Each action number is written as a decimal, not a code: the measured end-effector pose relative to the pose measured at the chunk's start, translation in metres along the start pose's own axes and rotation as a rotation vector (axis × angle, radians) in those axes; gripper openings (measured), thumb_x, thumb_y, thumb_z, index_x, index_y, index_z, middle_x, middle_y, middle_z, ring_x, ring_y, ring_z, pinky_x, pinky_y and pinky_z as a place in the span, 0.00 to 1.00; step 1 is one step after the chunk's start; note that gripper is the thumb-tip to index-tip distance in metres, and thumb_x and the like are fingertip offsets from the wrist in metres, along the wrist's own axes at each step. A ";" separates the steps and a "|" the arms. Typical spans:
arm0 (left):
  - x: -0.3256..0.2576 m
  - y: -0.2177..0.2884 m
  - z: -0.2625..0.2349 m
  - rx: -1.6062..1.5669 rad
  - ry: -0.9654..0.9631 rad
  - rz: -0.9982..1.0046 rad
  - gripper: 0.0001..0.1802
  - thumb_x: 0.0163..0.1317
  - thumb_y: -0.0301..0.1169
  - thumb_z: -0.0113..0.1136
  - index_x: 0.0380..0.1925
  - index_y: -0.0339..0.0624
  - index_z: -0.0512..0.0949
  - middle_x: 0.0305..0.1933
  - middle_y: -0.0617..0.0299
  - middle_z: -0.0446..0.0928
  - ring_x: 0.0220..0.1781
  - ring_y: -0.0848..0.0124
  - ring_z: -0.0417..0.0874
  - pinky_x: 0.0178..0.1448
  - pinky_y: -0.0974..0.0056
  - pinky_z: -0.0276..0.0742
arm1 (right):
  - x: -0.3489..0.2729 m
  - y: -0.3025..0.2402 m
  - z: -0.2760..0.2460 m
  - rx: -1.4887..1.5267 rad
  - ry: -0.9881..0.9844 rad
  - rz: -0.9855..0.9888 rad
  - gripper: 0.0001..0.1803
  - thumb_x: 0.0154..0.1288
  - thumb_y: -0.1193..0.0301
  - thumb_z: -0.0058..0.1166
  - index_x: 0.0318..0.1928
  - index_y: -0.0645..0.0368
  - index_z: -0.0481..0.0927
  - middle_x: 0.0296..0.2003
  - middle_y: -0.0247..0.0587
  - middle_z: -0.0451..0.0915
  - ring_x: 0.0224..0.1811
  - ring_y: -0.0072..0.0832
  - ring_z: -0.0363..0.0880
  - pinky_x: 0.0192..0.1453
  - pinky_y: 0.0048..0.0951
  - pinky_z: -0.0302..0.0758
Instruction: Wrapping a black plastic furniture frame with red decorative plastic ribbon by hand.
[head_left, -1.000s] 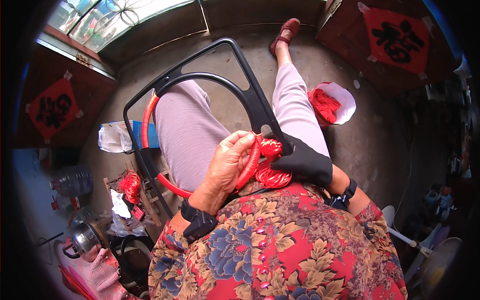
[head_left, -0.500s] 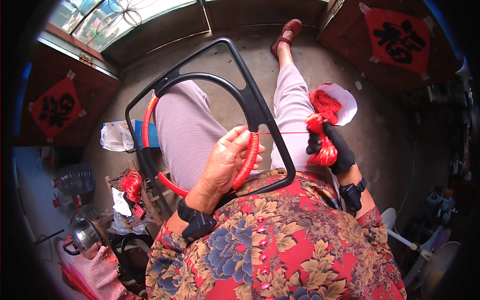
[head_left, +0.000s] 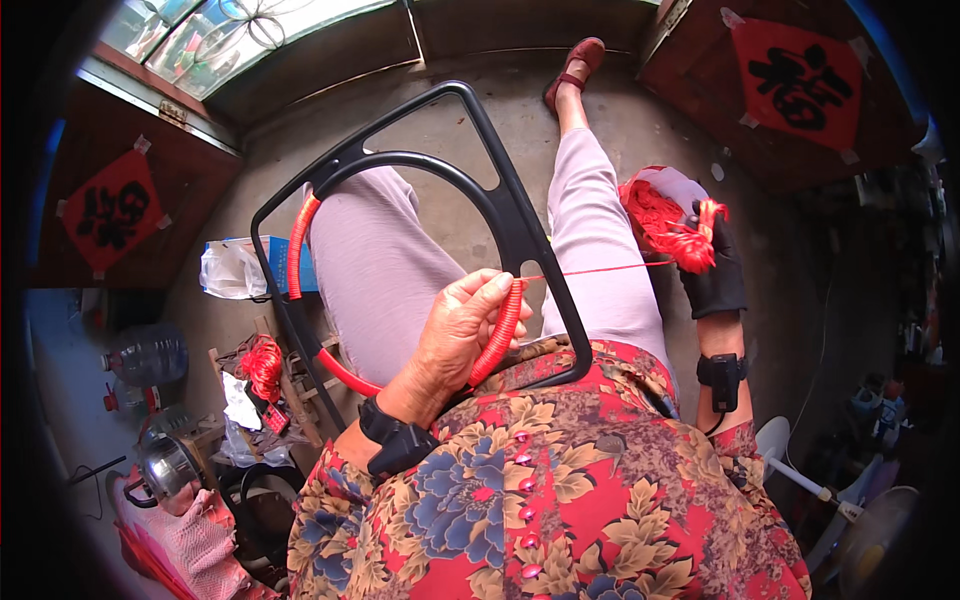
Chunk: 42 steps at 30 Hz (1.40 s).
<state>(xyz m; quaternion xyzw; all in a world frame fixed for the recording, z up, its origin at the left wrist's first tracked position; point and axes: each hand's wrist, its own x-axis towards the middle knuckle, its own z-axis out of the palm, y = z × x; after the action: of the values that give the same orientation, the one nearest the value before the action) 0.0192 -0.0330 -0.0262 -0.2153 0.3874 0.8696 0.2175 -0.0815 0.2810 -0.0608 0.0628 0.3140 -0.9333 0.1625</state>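
A black frame (head_left: 517,205) with a curved inner ring rests across my lap. Red cord is wound tightly round parts of that ring, and my left hand (head_left: 465,325) pinches the wound stretch (head_left: 497,340) near its upper end, thumb on the last turns. From there a single red strand (head_left: 615,267) runs taut to the right. My right hand (head_left: 718,275), in a black glove, grips a bundle of red cord (head_left: 692,248) above my right thigh. Its fingers are partly hidden by the cord.
Behind my right hand, a white container (head_left: 672,183) holds more red cord. To the left are a blue box (head_left: 300,263) with a plastic bag, another red cord bundle (head_left: 261,367) on a wooden stand, a clear bottle (head_left: 150,357) and a metal pot (head_left: 170,465). A white fan (head_left: 775,445) stands at lower right.
My right hand has moved right and up with the cord bundle, and the strand between my hands is longer. My left hand and the frame have hardly shifted.
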 end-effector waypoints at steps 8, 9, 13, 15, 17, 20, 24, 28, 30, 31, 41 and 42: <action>0.001 0.000 0.003 0.034 -0.043 -0.023 0.14 0.65 0.39 0.52 0.39 0.38 0.74 0.29 0.57 0.78 0.24 0.71 0.80 0.28 0.71 0.78 | 0.054 0.086 0.048 -0.902 -0.016 -0.319 0.18 0.56 0.77 0.57 0.48 0.64 0.72 0.41 0.35 0.77 0.43 0.20 0.75 0.49 0.23 0.72; 0.000 0.001 0.003 0.012 -0.058 -0.049 0.14 0.65 0.39 0.53 0.40 0.38 0.74 0.29 0.57 0.78 0.24 0.71 0.80 0.28 0.71 0.78 | 0.060 0.103 0.061 -0.793 -0.031 -0.328 0.18 0.57 0.76 0.57 0.49 0.64 0.72 0.42 0.35 0.77 0.42 0.20 0.75 0.48 0.23 0.72; 0.004 -0.002 -0.003 -0.018 -0.099 -0.086 0.15 0.65 0.38 0.52 0.43 0.37 0.73 0.31 0.57 0.78 0.27 0.70 0.80 0.30 0.69 0.79 | 0.061 0.131 0.103 -0.269 -0.374 0.332 0.19 0.59 0.75 0.55 0.51 0.64 0.70 0.41 0.38 0.76 0.43 0.23 0.76 0.49 0.24 0.74; 0.004 -0.006 -0.009 -0.172 -0.094 -0.161 0.16 0.65 0.37 0.52 0.44 0.35 0.73 0.33 0.56 0.78 0.30 0.69 0.81 0.31 0.66 0.80 | 0.054 0.127 0.109 -0.680 -0.733 -0.121 0.18 0.61 0.74 0.53 0.51 0.64 0.69 0.40 0.42 0.77 0.44 0.27 0.77 0.48 0.27 0.75; 0.001 -0.007 0.003 -0.066 -0.010 -0.002 0.13 0.63 0.34 0.55 0.42 0.36 0.74 0.34 0.56 0.79 0.32 0.67 0.82 0.33 0.63 0.82 | 0.049 0.124 0.121 -0.288 -0.486 0.401 0.21 0.66 0.63 0.50 0.53 0.64 0.69 0.43 0.47 0.76 0.45 0.32 0.77 0.49 0.30 0.76; 0.003 -0.005 -0.003 -0.112 -0.040 -0.013 0.11 0.62 0.34 0.57 0.40 0.39 0.76 0.31 0.57 0.80 0.26 0.70 0.82 0.30 0.68 0.82 | 0.051 0.113 0.128 0.194 -0.557 0.802 0.34 0.67 0.46 0.38 0.59 0.64 0.64 0.49 0.56 0.74 0.45 0.36 0.78 0.51 0.31 0.75; 0.004 -0.002 0.004 -0.115 0.039 0.078 0.11 0.64 0.32 0.54 0.43 0.40 0.73 0.34 0.57 0.80 0.27 0.70 0.82 0.29 0.68 0.82 | 0.036 0.104 0.139 -0.480 -0.419 0.447 0.27 0.58 0.66 0.59 0.55 0.63 0.68 0.46 0.40 0.75 0.45 0.22 0.75 0.49 0.25 0.72; 0.010 -0.005 -0.007 -0.060 -0.001 0.107 0.08 0.65 0.30 0.52 0.40 0.37 0.73 0.36 0.57 0.79 0.33 0.71 0.83 0.35 0.68 0.83 | 0.018 0.091 0.123 -0.803 -0.268 0.396 0.21 0.56 0.68 0.60 0.50 0.63 0.73 0.39 0.35 0.77 0.41 0.18 0.74 0.47 0.22 0.71; 0.009 -0.006 -0.006 -0.106 0.011 0.127 0.08 0.65 0.29 0.52 0.40 0.37 0.73 0.36 0.57 0.79 0.34 0.71 0.83 0.36 0.68 0.83 | 0.000 0.086 0.116 -0.806 -0.292 0.457 0.19 0.56 0.68 0.60 0.46 0.63 0.76 0.37 0.32 0.78 0.39 0.16 0.73 0.44 0.20 0.71; 0.010 -0.007 -0.006 -0.148 0.015 0.143 0.07 0.65 0.28 0.52 0.39 0.37 0.73 0.36 0.57 0.79 0.35 0.70 0.83 0.38 0.67 0.83 | -0.008 0.084 0.113 -0.805 -0.291 0.456 0.19 0.56 0.68 0.60 0.46 0.63 0.76 0.37 0.32 0.78 0.39 0.16 0.73 0.44 0.20 0.71; 0.008 -0.006 -0.005 0.064 0.034 0.185 0.06 0.65 0.28 0.51 0.37 0.36 0.72 0.35 0.57 0.79 0.34 0.72 0.82 0.37 0.70 0.82 | -0.019 0.092 0.118 -0.764 -0.243 0.365 0.26 0.54 0.72 0.56 0.55 0.63 0.70 0.38 0.33 0.79 0.38 0.18 0.74 0.45 0.22 0.72; 0.007 -0.005 -0.001 0.065 0.032 0.183 0.06 0.65 0.28 0.51 0.37 0.36 0.72 0.35 0.57 0.79 0.34 0.72 0.82 0.37 0.70 0.82 | -0.016 0.092 0.114 -1.002 -0.292 0.317 0.27 0.53 0.74 0.55 0.56 0.62 0.69 0.41 0.35 0.78 0.40 0.19 0.74 0.45 0.22 0.72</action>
<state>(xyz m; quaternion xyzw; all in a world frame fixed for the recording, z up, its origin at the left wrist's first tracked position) 0.0170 -0.0294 -0.0338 -0.1856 0.4372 0.8692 0.1376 -0.0367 0.1471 -0.0191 -0.1059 0.6813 -0.6324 0.3532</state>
